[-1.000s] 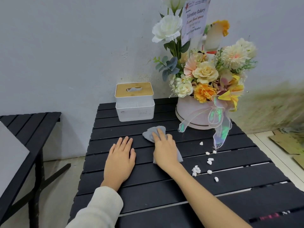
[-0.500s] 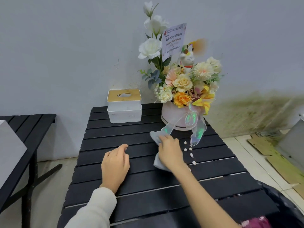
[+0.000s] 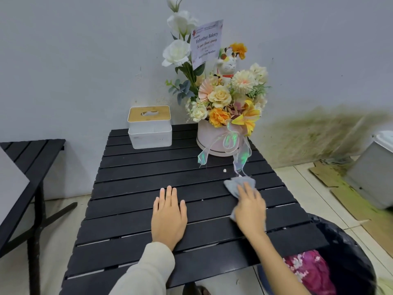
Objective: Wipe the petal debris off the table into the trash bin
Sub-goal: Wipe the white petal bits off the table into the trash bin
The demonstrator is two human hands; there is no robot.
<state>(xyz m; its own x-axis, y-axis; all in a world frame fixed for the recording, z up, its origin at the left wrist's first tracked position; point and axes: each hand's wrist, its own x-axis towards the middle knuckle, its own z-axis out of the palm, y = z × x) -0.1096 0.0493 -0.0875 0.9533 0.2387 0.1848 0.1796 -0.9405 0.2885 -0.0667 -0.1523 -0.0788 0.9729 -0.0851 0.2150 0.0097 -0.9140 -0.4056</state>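
Note:
My right hand [image 3: 251, 209] presses a grey cloth [image 3: 239, 184] flat on the black slatted table [image 3: 136, 177], near its right edge. Any petals under the cloth are hidden. One white petal bit [image 3: 224, 170] lies just beyond the cloth, in front of the flower box. My left hand [image 3: 169, 216] rests flat on the table's middle, fingers together, holding nothing. A trash bin with a black liner [image 3: 348, 252] stands on the floor below the table's right front corner.
A pink flower box with a bouquet, card and ribbon [image 3: 221, 137] stands at the back right. A white tissue box with a wooden lid [image 3: 150, 129] sits at the back left. Another black table [image 3: 27, 158] is at the left. Cardboard [image 3: 348, 201] and a grey container [image 3: 374, 169] lie right.
My right hand has slid the cloth to the right, over the spot where the scattered petals lay. Most petals are no longer visible. The view has pulled back, showing the bin.

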